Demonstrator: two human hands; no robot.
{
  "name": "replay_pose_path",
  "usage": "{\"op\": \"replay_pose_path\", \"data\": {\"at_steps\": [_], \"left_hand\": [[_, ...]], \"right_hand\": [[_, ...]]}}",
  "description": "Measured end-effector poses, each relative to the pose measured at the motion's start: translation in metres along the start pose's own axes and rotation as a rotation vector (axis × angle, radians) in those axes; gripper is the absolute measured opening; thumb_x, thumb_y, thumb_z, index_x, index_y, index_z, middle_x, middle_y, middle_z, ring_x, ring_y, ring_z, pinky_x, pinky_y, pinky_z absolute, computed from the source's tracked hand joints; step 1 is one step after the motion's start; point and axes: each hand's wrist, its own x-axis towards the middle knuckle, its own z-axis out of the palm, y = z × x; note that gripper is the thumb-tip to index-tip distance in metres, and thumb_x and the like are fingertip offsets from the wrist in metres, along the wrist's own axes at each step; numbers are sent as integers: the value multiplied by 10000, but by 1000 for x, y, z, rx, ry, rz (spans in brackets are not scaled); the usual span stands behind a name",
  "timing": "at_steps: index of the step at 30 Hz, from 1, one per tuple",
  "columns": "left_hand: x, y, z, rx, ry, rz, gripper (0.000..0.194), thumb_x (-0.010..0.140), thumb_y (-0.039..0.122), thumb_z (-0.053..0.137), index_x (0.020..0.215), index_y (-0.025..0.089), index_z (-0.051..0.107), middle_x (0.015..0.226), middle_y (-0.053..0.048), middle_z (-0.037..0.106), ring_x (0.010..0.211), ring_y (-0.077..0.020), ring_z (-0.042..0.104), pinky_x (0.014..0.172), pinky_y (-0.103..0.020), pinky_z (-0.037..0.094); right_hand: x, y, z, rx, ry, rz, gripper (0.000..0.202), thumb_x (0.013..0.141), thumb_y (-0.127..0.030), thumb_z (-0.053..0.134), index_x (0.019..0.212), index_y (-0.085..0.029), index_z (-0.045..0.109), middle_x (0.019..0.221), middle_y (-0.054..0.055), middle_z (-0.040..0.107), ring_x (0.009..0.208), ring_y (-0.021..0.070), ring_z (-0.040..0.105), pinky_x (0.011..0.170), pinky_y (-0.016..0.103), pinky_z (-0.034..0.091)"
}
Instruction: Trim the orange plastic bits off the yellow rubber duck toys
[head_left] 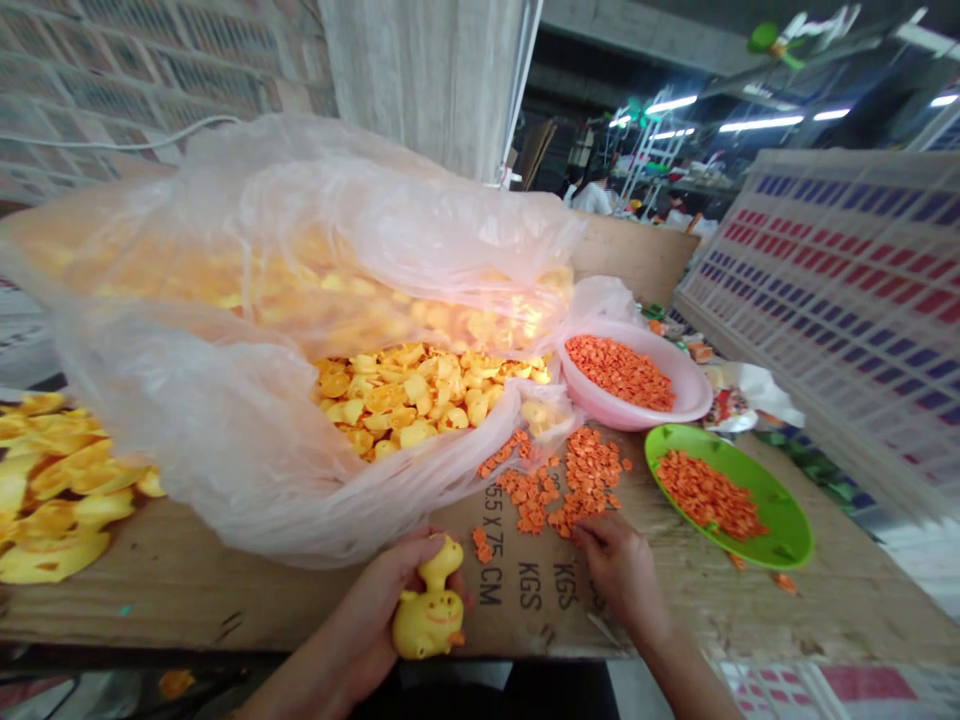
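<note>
My left hand [382,600] is wrapped round a yellow duck toy [427,625] with a small orange piece at its side, near the table's front edge. To the right, my right hand [619,565] has its fingers pinched together at the lower edge of a pile of orange pieces [589,480] on the cardboard; what its fingertips hold, if anything, is too small to tell. A few orange pieces [482,545] lie between the hands. Behind them a clear plastic bag [247,440] lies open, full of yellow parts [412,390].
A pink bowl [694,395] and a green plate [795,530], both with orange pieces, stand at the right on the cardboard [300,600]. More yellow parts [60,480] lie at the far left. Plastic crates [847,260] are stacked beyond the table's right side.
</note>
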Motion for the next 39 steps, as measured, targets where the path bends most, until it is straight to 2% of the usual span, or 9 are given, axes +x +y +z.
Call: {"op": "replay_pose_path", "data": {"at_steps": [6,9,13,16,20,23,28,35,39], "left_hand": [[13,-6,18,6,-121,-53,337,866,364,561,1133,157,554,696,-52,633,668,-242,671,521,-325,528],[15,-6,18,-42,-135,-104,358,884,394,505,1125,138,573,663,-54,620,612,-231,656,498,-320,520],[15,-8,18,-94,-168,-124,360,874,375,447,1073,123,609,639,-77,625,572,-236,645,467,-318,504],[14,-10,18,-110,-188,-118,380,844,364,451,1065,115,636,640,-85,636,562,-247,645,460,-328,498],[13,-11,19,-159,-129,-77,340,825,313,470,977,90,676,653,-85,660,553,-206,637,519,-300,502],[12,-11,21,-196,-67,-63,305,825,273,467,906,79,687,676,-73,673,543,-179,625,544,-287,498],[11,-15,26,-204,-16,-61,238,816,227,473,811,103,677,639,-43,647,532,-149,589,523,-253,467],[8,-20,31,-163,30,-109,223,821,226,459,706,131,626,581,-29,595,490,-144,543,486,-247,437],[8,-21,31,-134,73,-122,252,833,242,449,671,135,609,557,-30,581,452,-148,530,440,-255,430]], "right_hand": [[4,-21,8,-226,-120,-49,211,882,-192,557,807,-204,754,830,84,656,840,231,610,780,322,435],[6,-22,6,-181,-111,-91,204,859,-157,550,791,-176,741,859,107,659,873,262,604,809,377,425],[3,-38,-6,341,-132,31,167,824,-231,574,719,-150,676,705,70,649,676,203,602,662,319,457],[-9,-68,-19,797,-286,156,216,780,-384,666,777,-169,687,637,16,646,551,146,579,553,253,455],[-28,-101,-25,1037,-490,164,212,751,-410,719,811,-211,761,692,16,712,625,133,637,627,225,501],[-36,-107,-15,995,-500,65,155,781,-325,689,886,-255,780,826,26,751,739,159,682,689,239,527],[-40,-103,3,752,-270,-242,194,845,-219,588,849,-224,782,788,51,704,734,156,659,646,222,506],[-47,-104,6,531,-282,-392,262,878,-128,508,702,-165,698,719,51,651,675,139,606,606,214,451],[-53,-103,15,420,-178,-480,269,871,-96,461,741,-151,690,737,70,641,690,154,592,623,234,447]]}}
